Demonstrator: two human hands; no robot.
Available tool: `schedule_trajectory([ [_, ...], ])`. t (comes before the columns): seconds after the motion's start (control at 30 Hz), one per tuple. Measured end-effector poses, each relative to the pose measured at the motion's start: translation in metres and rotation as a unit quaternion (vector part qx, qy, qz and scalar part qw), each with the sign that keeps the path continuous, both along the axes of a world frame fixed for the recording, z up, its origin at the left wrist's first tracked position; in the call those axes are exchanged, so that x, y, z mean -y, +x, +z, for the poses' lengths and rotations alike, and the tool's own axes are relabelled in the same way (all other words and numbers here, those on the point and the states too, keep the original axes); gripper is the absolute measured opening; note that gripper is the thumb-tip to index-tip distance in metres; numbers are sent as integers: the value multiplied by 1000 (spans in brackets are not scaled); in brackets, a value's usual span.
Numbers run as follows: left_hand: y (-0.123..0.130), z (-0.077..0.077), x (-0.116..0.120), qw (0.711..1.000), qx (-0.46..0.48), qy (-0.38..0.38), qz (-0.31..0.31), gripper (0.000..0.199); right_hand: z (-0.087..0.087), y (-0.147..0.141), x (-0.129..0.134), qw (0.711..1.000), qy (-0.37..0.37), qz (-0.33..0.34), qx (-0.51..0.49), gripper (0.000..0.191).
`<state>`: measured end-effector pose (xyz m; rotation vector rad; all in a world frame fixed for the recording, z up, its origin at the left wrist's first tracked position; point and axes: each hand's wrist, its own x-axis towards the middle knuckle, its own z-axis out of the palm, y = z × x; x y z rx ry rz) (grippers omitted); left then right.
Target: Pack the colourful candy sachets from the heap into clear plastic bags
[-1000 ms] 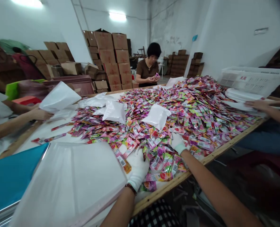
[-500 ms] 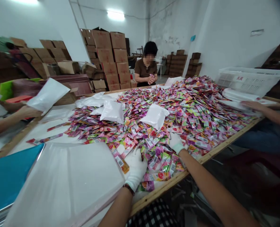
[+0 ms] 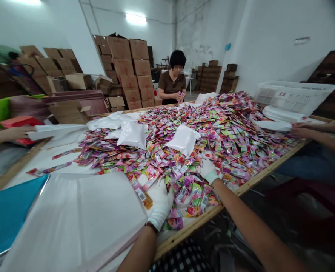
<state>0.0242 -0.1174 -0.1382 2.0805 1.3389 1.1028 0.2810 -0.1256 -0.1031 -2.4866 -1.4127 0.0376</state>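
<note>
A large pile of small printed sachets [image 3: 226, 132] in pink, purple, green and orange covers much of the table. My left hand [image 3: 160, 198], in a white glove, rests at the pile's near edge with its fingers apart and lightly bent against the sachets; no held item is visible. Farther right, my right hand [image 3: 209, 170], also gloved, lies over the sachets, fingers extended, its fingertips partly lost among them. Several loose sachets are between the two hands. Just beyond them a filled white pouch [image 3: 183, 139] lies on the pile, and another white pouch [image 3: 132, 134] sits farther left.
Large white plastic sheets [image 3: 79, 219] and a blue folder-like sheet [image 3: 11, 215] lie at the left. A wooden rim [image 3: 190, 230] edges the table. Across it, a person [image 3: 173, 81] holds sachets. A co-worker's hands show at each side. A white crate [image 3: 292, 98] stands back right.
My hands stay in nearly the same places on the sachets. At the left, a co-worker's white bag has been lowered and lies flatter. The person opposite now holds sachets up higher.
</note>
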Motion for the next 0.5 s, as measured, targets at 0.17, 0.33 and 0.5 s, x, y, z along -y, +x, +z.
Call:
schedule_trajectory([
  [0.17, 2, -7, -2, 1000, 3, -15, 10, 39, 1, -1, 0, 1000, 0, 2, -4, 21],
  [0.33, 0, 1, 0, 1000, -10, -2, 0, 34, 3, -1, -1, 1000, 2, 7, -1, 24],
  [0.5, 0, 4, 1, 1000, -13, 2, -1, 38, 2, -1, -1, 1000, 4, 14, 0, 26],
])
